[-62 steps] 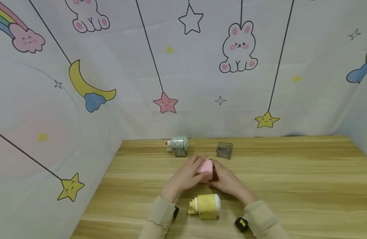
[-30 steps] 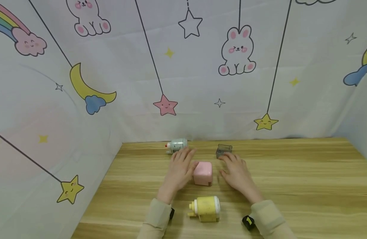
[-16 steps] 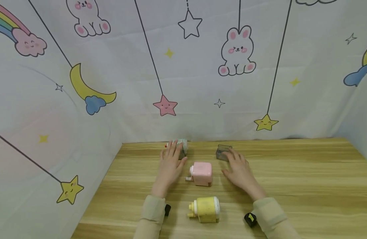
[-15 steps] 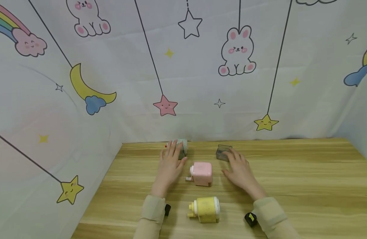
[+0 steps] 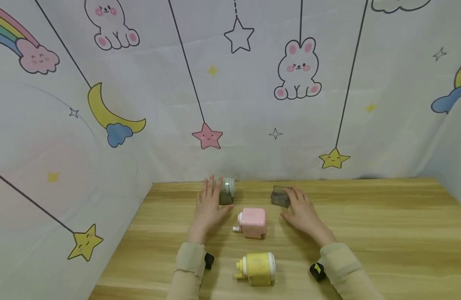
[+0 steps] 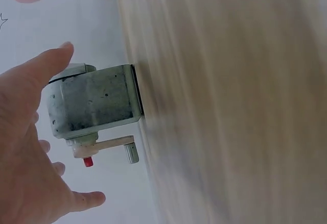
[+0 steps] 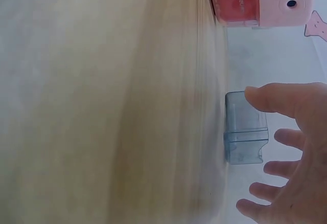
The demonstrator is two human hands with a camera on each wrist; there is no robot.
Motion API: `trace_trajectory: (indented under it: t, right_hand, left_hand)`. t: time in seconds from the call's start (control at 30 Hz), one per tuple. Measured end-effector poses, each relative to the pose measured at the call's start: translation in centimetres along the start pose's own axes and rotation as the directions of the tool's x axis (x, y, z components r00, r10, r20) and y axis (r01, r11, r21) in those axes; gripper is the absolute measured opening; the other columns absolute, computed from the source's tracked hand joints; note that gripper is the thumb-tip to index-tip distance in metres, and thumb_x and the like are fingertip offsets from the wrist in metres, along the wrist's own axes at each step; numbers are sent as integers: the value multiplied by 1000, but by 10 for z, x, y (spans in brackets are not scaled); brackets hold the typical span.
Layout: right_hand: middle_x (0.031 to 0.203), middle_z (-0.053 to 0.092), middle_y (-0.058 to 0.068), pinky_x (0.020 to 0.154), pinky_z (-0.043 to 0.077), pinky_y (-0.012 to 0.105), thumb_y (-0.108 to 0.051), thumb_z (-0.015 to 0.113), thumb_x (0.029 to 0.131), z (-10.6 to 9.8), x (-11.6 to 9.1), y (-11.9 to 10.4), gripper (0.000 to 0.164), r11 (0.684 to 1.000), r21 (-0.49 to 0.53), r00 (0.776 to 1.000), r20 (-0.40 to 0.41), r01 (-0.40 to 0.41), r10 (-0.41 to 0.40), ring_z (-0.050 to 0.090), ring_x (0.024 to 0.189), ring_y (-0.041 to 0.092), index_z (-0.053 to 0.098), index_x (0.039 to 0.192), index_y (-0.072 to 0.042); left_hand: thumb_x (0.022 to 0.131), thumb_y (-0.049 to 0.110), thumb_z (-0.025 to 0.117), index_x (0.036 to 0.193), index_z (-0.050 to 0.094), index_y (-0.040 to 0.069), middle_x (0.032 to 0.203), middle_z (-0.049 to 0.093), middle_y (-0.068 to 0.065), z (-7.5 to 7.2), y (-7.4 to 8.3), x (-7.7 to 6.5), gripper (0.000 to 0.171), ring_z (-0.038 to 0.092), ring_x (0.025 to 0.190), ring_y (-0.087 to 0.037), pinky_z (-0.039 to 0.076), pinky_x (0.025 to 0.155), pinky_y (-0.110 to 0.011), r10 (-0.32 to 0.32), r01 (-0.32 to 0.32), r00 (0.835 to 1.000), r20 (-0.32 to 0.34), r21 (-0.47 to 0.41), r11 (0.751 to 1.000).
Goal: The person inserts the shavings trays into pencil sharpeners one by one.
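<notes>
My left hand (image 5: 209, 208) reaches beside a grey-green crank pencil sharpener (image 5: 226, 192), fingers spread over its crank side. In the left wrist view that sharpener (image 6: 97, 98) shows its red tip and crank, with the thumb and fingers straight around it; contact cannot be told. My right hand (image 5: 302, 212) is at a clear grey plastic shavings drawer (image 5: 280, 196), with fingers loosely extended. The right wrist view has the thumb overlapping the drawer (image 7: 244, 124), the other fingers apart from it. A pink crank pencil sharpener (image 5: 254, 223) stands between the hands.
A yellow crank pencil sharpener (image 5: 259, 269) stands nearer me, between the forearms. The wooden table (image 5: 384, 233) meets a white cloth wall (image 5: 249, 158) printed with stars and rabbits, just behind the grey-green sharpener and the drawer. Another cloth wall (image 5: 114, 196) borders the left side.
Both hands have let go of the pink sharpener and moved apart. The left went to the grey-green sharpener, the right to the clear drawer. The pink sharpener now stands with its crank to the left.
</notes>
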State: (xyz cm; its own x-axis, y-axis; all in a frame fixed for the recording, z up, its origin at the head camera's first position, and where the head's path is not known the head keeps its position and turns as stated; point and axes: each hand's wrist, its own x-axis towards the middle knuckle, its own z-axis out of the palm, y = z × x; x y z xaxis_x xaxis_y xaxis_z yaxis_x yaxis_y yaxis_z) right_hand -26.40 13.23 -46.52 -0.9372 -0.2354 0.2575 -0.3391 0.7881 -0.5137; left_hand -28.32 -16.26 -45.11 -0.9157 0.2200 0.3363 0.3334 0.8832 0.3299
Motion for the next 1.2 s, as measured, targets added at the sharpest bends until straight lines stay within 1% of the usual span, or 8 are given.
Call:
trace_trajectory:
  t: [0.17,0.33,0.43,0.57,0.67,0.83,1.0,1.2]
  right_hand:
    - [139,23,33,92,24,72,-21,69,75,2,3,4,75,1000,17,1000,14,10,-10,19,121,50,29,136,-2]
    - [139,22,34,95,24,69,-20,69,75,2,6,5,77,999,45,999,31,9,-10,19,122,50,27,137,-2]
    - [139,21,35,95,24,69,-21,68,76,3,8,6,79,999,51,999,37,-3,1,19,121,51,25,138,-2]
    - [139,21,35,95,25,69,-20,68,76,4,12,8,80,999,47,1000,31,-6,4,21,120,52,22,139,-2]
    - [138,22,36,94,26,68,-20,69,76,4,15,9,81,999,45,1000,25,-1,0,23,120,52,22,139,-2]
    - [137,23,36,93,29,68,-19,69,76,3,18,11,80,999,39,1000,29,4,-5,24,119,52,23,138,-1]
    - [135,29,35,94,31,66,-18,70,75,1,21,13,80,999,42,999,31,10,-12,29,118,49,24,138,1]
    - [132,36,35,95,31,63,-20,70,75,2,24,16,81,999,40,999,42,24,-25,31,117,48,24,137,3]
  left_hand:
    - [75,40,68,145,12,19,152,5,-12,0,-3,3,92,-1,133,-31,20,96,-71,-2,2,1000,12,-17,1000]
    - [78,40,66,145,12,20,152,5,-11,4,-4,6,89,-1,133,-31,21,95,-71,3,-2,999,32,-28,1000]
    - [79,37,66,145,12,22,152,6,-12,6,-4,8,87,1,133,-32,22,94,-72,9,-8,1000,27,-44,999]
    - [79,31,67,145,15,20,151,10,-15,8,-5,11,85,3,132,-33,23,92,-73,21,-21,1000,-1,-83,996]
    - [78,31,68,145,15,20,150,11,-15,9,-8,14,86,6,132,-34,24,92,-73,23,-24,1000,-13,-97,995]
    - [76,33,69,145,13,25,149,13,-16,11,-12,18,89,9,130,-36,26,91,-72,18,-20,1000,-20,-98,995]
    - [76,30,70,145,15,24,147,19,-19,11,-12,22,88,14,128,-40,29,88,-72,44,-47,999,-26,-117,992]
    - [78,29,68,144,19,20,145,21,-21,12,-11,27,83,17,127,-36,35,84,-70,43,-44,999,-14,-129,991]
